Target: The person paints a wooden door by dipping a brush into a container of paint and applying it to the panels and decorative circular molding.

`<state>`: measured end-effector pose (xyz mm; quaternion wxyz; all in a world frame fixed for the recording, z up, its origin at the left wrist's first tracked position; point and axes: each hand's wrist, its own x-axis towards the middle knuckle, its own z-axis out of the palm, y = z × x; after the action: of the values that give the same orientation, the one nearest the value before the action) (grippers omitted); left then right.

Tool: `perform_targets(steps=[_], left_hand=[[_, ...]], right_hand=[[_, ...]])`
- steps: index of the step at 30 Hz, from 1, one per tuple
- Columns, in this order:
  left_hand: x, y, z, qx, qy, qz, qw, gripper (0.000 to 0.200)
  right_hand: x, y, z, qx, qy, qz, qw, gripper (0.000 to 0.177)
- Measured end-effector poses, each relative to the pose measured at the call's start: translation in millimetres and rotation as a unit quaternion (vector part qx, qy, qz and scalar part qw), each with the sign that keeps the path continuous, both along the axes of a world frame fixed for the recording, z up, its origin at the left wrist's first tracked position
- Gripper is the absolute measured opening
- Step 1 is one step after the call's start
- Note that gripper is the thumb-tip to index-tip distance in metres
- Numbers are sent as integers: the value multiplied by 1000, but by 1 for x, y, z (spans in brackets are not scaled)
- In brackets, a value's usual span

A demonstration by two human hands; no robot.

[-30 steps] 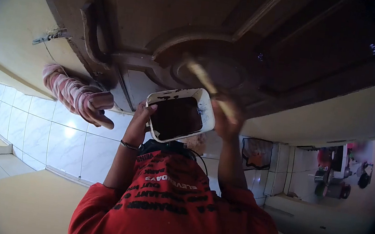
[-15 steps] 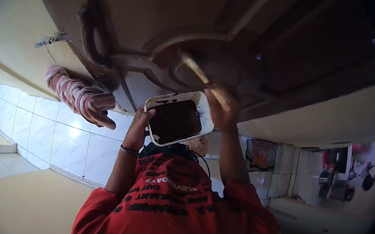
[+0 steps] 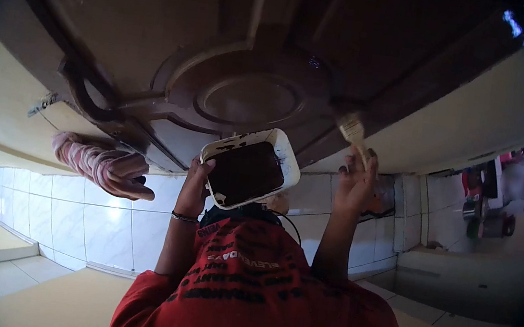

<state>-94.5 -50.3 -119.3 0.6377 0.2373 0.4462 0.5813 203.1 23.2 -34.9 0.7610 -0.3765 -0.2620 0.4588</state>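
My left hand (image 3: 193, 188) grips the left edge of a white rectangular tub (image 3: 288, 160), its thumb over the rim. Dark brown paint (image 3: 244, 173) lies inside the tub. To the right, my right hand (image 3: 357, 178) holds a paintbrush (image 3: 353, 132) by its handle. The pale bristles point up toward the lower right part of a dark brown panelled door (image 3: 250, 100); whether they touch it I cannot tell. A raised oval moulding stands out on the door above the tub.
A curved door handle (image 3: 84, 93) is at the left, with a striped pink and white cloth (image 3: 102, 163) below it. White floor tiles (image 3: 94, 221) stretch behind. Pots and other items (image 3: 496, 225) are at the far right, and a patterned mat (image 3: 383, 197) lies near my right hand.
My right hand and the brush have moved right, away from the oval moulding and the tub. The view has shifted, so the door handle and cloth appear further left. The tub stays in my left hand.
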Motion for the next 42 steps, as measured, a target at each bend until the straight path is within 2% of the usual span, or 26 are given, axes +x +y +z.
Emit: perform_targets(steps=[2, 3, 5, 6, 8, 9, 11, 13, 15, 16, 17, 19, 20, 21, 22, 23, 24, 25, 26, 28, 29, 31, 33, 35, 39, 42], left_hand=[[4, 1, 0, 12, -4, -11, 1000, 63], [7, 2, 0, 5, -10, -8, 1000, 61], [17, 6, 2, -5, -13, -18, 1000, 58], [22, 8, 4, 1, -24, -19, 1000, 55], [33, 13, 7, 5, -31, -29, 999, 51], [37, 16, 8, 15, -42, -36, 998, 50], [43, 19, 9, 23, -49, -47, 997, 48], [47, 23, 3, 35, -61, -47, 996, 48], [48, 23, -4, 34, -53, -37, 997, 48], [47, 20, -7, 33, -49, -27, 998, 48], [47, 18, -9, 32, -47, -25, 998, 48], [47, 14, -8, 19, -48, -5, 999, 46], [46, 12, -11, 18, -46, -1, 999, 46], [44, 11, -14, 21, -48, 4, 999, 45], [44, 11, -16, 25, -50, 8, 998, 44], [44, 10, -18, 25, -49, 12, 998, 44], [46, 8, -18, 25, -24, 17, 999, 49], [47, 7, -19, 24, 0, 21, 999, 55], [48, 5, -19, 25, 1, 23, 999, 55], [50, 1, -20, 21, 0, 41, 999, 56], [51, 0, -20, 21, 0, 44, 999, 56], [53, -2, -19, 22, -4, 47, 999, 56], [56, -1, -17, 28, -3, 49, 998, 56], [55, -2, -17, 31, -1, 49, 998, 57], [54, 1, -11, 16, 4, 47, 999, 52], [55, -3, -9, 8, 26, 52, 998, 49]], right_hand=[[23, -10, -27, -81, 8, 56, 995, 45], [28, -13, -31, -82, 14, 48, 995, 45], [39, -21, -38, -12, 57, 177, 983, 44], [39, -24, -35, -13, 61, 165, 984, 44], [28, -25, -20, 64, 73, 278, 956, 44], [22, -29, -17, 64, 77, 270, 958, 44], [11, -34, -12, 41, 144, 375, 915, 44], [5, -43, -18, 13, 129, 393, 910, 45], [3, -50, -28, -58, 151, 467, 869, 52], [2, -52, -23, -76, 155, 470, 866, 58], [7, -51, -32, -77, 158, 471, 864, 58], [14, -43, -48, -14, 50, 511, 858, 57], [16, -42, -54, -14, 52, 514, 856, 57], [11, -40, -48, -69, -66, 429, 898, 49], [8, -36, -44, -122, -182, 334, 917, 42], [6, -27, -46, -121, -182, 338, 916, 42], [5, -15, -49, -110, -326, 264, 901, 35], [3, -4, -51, -97, -461, 182, 863, 32], [0, 3, -48, -95, -460, 184, 863, 32], [-10, 18, -34, -108, -387, 165, 901, 31], [-15, 24, -27, -107, -387, 169, 900, 31], [-21, 35, -16, -19, -413, 148, 898, 34], [-26, 48, -16, -34, -415, 161, 895, 34], [-25, 50, -26, -51, -415, 173, 892, 34], [-9, 48, -84, -101, -456, 154, 870, 36], [-4, 39, -82, -135, -456, 162, 865, 37]])
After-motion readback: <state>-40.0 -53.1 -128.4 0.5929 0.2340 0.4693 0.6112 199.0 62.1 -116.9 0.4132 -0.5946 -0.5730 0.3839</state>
